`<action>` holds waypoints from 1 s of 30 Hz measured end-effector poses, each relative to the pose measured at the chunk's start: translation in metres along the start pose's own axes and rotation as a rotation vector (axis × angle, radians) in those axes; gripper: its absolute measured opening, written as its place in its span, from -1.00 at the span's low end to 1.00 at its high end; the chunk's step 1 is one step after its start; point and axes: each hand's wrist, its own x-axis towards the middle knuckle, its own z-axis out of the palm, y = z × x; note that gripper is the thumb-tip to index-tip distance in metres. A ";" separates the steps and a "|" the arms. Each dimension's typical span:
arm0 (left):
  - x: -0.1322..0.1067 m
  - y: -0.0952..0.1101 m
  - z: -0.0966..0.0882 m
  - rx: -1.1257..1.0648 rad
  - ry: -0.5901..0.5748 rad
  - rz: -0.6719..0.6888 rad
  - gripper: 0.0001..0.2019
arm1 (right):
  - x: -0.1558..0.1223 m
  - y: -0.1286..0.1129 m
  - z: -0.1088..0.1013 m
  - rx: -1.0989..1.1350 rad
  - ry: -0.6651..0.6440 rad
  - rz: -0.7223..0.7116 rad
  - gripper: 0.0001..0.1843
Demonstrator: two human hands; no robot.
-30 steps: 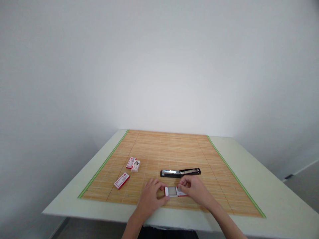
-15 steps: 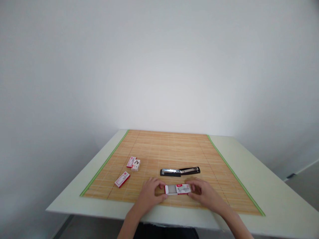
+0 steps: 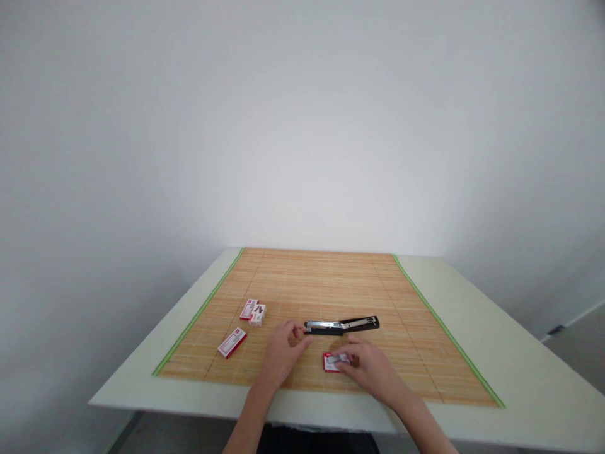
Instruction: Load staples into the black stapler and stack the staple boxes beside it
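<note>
My right hand (image 3: 366, 366) pinches a short grey strip of staples (image 3: 336, 359) just over a closed red-and-white staple box (image 3: 329, 367). Its fingers cover the right part of the box. My left hand (image 3: 282, 353) has its thumb and fingers apart, with the fingertips close to the left end of the black stapler (image 3: 324, 326); whether they touch it I cannot tell. The stapler lies opened out flat, its metal channel showing and its top arm swung out to the right.
To the left lie a red-and-white box (image 3: 232, 342), another such box (image 3: 248, 308) and a small white box (image 3: 258, 314) touching it. A bamboo mat (image 3: 321, 277) with green edges covers much of the white table (image 3: 472, 328). A wall stands behind.
The staple box's tray has been slid in, so the box looks shorter. My left hand has left it and moved up toward the stapler. My right hand has shifted left over the box.
</note>
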 end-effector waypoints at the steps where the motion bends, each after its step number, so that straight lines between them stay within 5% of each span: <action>1: 0.006 -0.003 0.000 0.050 0.051 -0.005 -0.61 | 0.002 -0.002 0.000 -0.011 -0.004 -0.008 -0.85; 6: 0.020 -0.007 0.009 0.222 -0.023 0.037 -0.63 | 0.024 -0.010 -0.002 -0.008 0.090 -0.036 -0.84; 13: 0.002 0.004 0.009 0.194 -0.080 0.053 -0.70 | 0.055 -0.013 0.003 -0.069 0.099 -0.053 -0.81; 30: 0.000 0.008 0.009 0.147 -0.055 0.024 -0.73 | 0.060 -0.005 0.011 -0.093 0.035 -0.111 -0.80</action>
